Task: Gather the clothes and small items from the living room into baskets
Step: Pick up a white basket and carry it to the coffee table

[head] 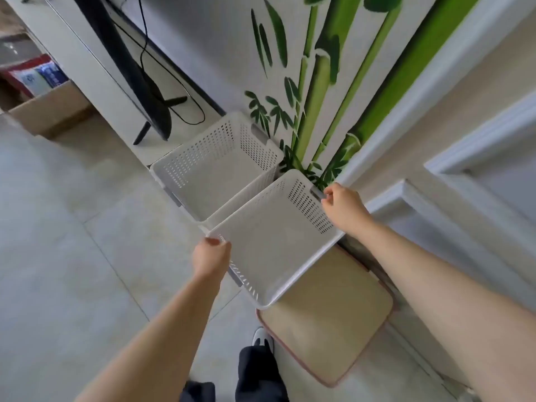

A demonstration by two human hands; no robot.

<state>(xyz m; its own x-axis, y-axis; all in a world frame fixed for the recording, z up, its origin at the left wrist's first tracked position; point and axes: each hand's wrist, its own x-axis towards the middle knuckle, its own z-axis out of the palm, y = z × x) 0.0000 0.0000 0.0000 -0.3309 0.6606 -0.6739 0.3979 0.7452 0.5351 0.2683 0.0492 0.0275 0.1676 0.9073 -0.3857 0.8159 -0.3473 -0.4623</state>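
Down by the bamboo-painted wall [324, 82], I've got two white perforated baskets standing side by side on the tiled floor [72, 227], and both look empty, so I'd call this the very start: no clothes, no small items collected yet, none even in sight from up here. The far basket [203, 166] sits against the low white TV stand [95, 82], apart from my hands. The near basket [269, 242] is the one I'm on, its near corner over a beige mat [327, 323].

My left hand [211, 258] is at the near-left rim, fingers curled over the edge with the thumb on top; that one has hold of the basket. My right hand [342, 208] is at the grey handle on the far-right rim, fingers bent and pinching at it, though I can't quite tell how firm the grip is. Both arms are stretched forward and down, left forearm rising from the bottom edge, right forearm crossing in from the lower right.

My read: I'm about to lift this basket. Everything else is left to do.
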